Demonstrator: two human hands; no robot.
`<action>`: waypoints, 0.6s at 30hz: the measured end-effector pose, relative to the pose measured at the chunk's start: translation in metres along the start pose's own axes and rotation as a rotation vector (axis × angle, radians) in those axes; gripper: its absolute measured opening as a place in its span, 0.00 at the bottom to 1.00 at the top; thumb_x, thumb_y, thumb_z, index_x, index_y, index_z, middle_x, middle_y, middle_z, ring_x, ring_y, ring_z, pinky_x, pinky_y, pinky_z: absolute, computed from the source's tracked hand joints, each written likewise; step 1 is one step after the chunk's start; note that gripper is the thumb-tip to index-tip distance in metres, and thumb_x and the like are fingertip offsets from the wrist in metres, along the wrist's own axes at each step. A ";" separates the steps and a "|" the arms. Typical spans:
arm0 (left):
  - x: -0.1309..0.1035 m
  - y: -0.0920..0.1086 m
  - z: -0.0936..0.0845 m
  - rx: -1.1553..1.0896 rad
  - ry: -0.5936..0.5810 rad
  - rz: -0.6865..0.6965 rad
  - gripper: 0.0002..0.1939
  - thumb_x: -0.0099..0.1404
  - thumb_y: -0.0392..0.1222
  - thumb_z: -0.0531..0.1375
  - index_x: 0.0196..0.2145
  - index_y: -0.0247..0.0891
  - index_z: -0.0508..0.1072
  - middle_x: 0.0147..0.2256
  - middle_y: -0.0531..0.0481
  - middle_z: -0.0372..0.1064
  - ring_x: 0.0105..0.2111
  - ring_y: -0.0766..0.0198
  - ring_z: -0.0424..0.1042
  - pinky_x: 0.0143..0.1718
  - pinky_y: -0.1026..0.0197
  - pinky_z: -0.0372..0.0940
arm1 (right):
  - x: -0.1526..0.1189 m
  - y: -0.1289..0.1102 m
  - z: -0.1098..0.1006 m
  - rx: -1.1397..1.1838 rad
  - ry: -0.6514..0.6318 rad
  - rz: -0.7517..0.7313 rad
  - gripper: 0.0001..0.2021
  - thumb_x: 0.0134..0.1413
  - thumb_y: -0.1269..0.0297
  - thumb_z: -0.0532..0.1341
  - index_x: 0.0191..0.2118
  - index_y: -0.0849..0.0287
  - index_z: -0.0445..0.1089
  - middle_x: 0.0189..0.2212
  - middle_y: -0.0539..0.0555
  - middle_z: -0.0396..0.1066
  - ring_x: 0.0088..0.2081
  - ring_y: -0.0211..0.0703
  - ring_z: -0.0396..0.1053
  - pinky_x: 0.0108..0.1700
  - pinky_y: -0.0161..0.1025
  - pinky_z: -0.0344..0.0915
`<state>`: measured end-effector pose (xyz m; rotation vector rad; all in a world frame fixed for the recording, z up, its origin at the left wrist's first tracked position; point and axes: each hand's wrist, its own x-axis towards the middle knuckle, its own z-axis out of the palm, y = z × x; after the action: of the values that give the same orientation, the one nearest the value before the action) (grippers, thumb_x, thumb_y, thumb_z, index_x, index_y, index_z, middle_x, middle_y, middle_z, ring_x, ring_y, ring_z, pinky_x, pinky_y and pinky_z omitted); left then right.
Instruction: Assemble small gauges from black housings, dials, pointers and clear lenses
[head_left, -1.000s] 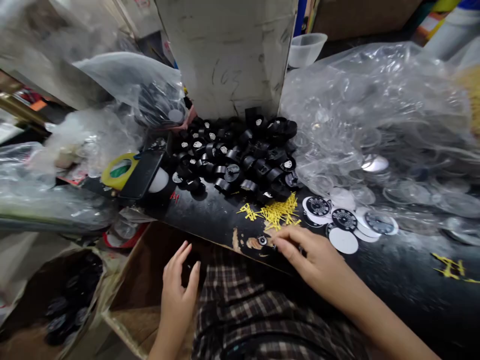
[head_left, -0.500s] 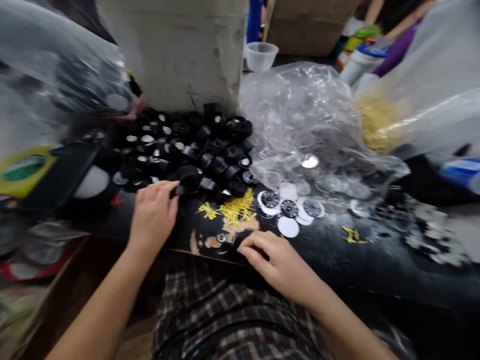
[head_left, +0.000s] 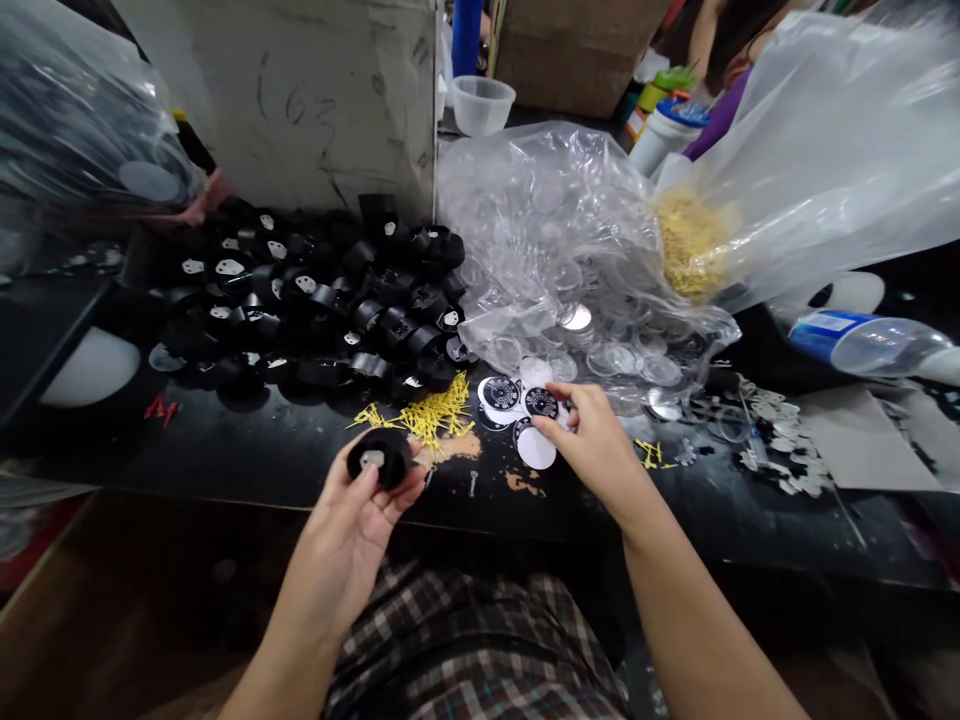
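Observation:
My left hand (head_left: 337, 535) grips a small black round case (head_left: 391, 452) with a pale metal plate on its face, held above the table's front edge. The thumb presses near that plate. Over the pile of round cards, my right hand (head_left: 596, 440) has thumb and forefinger closed at the edges of a black printed dial (head_left: 541, 402). Beside it lie another black dial (head_left: 501, 393) and white discs (head_left: 536, 449), partly overlapping. Between the hands is a heap of thin yellow pointers (head_left: 431, 415). Many similar black cases (head_left: 367, 316) are massed behind it.
A clear plastic bag (head_left: 525, 190) spills transparent round covers behind the dials. To the right are a bag of yellow pieces (head_left: 690, 245), a plastic bottle (head_left: 874, 343) and pale flat parts (head_left: 784, 440). A grey box (head_left: 300, 110) stands behind the cases. Another person's arm (head_left: 705, 40) shows at the back.
My left hand has drawn a black case from the pile toward me. My right hand has moved from the table's front edge up to the dials and closed on one. The view has shifted right.

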<state>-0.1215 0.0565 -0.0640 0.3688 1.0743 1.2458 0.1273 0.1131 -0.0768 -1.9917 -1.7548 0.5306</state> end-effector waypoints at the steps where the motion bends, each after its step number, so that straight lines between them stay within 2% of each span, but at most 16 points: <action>1: -0.002 -0.003 0.001 -0.007 -0.019 -0.021 0.16 0.61 0.44 0.62 0.47 0.41 0.69 0.46 0.44 0.75 0.39 0.62 0.76 0.44 0.59 0.70 | 0.000 0.000 0.000 -0.005 0.012 0.000 0.20 0.53 0.57 0.60 0.51 0.57 0.67 0.46 0.59 0.65 0.46 0.52 0.67 0.47 0.49 0.65; 4: -0.004 -0.010 0.003 -0.035 -0.077 -0.050 0.16 0.63 0.48 0.60 0.47 0.40 0.70 0.47 0.43 0.74 0.42 0.61 0.74 0.46 0.58 0.69 | 0.001 0.001 0.001 -0.084 0.029 -0.033 0.18 0.54 0.57 0.59 0.49 0.57 0.68 0.45 0.59 0.65 0.49 0.56 0.65 0.49 0.52 0.62; 7: -0.003 -0.013 0.007 -0.044 -0.101 -0.081 0.16 0.64 0.51 0.57 0.45 0.39 0.72 0.46 0.42 0.74 0.43 0.60 0.74 0.47 0.57 0.69 | 0.002 0.001 0.000 -0.065 0.032 -0.062 0.12 0.53 0.59 0.59 0.43 0.57 0.69 0.42 0.58 0.67 0.47 0.54 0.66 0.47 0.51 0.63; 10: -0.001 -0.015 0.010 -0.041 -0.100 -0.090 0.15 0.65 0.50 0.57 0.45 0.38 0.72 0.45 0.42 0.75 0.45 0.59 0.73 0.48 0.55 0.68 | 0.002 0.002 -0.001 0.002 0.030 -0.030 0.10 0.53 0.60 0.59 0.40 0.57 0.69 0.40 0.56 0.67 0.42 0.51 0.67 0.45 0.49 0.62; 14: 0.000 -0.015 0.010 -0.046 -0.095 -0.095 0.16 0.65 0.49 0.57 0.45 0.38 0.72 0.46 0.41 0.75 0.43 0.60 0.74 0.47 0.56 0.68 | -0.001 0.001 -0.002 -0.019 -0.003 -0.039 0.16 0.51 0.55 0.62 0.44 0.57 0.68 0.42 0.57 0.66 0.46 0.53 0.66 0.47 0.50 0.61; 18: 0.000 -0.015 0.010 -0.043 -0.081 -0.099 0.16 0.65 0.50 0.57 0.45 0.37 0.72 0.46 0.42 0.74 0.43 0.60 0.74 0.48 0.56 0.68 | 0.000 0.000 -0.003 -0.026 -0.001 -0.009 0.08 0.52 0.59 0.60 0.36 0.57 0.68 0.38 0.55 0.67 0.42 0.50 0.67 0.45 0.49 0.61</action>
<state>-0.1044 0.0551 -0.0701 0.3264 0.9841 1.1547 0.1288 0.1127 -0.0739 -2.0012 -1.7788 0.5080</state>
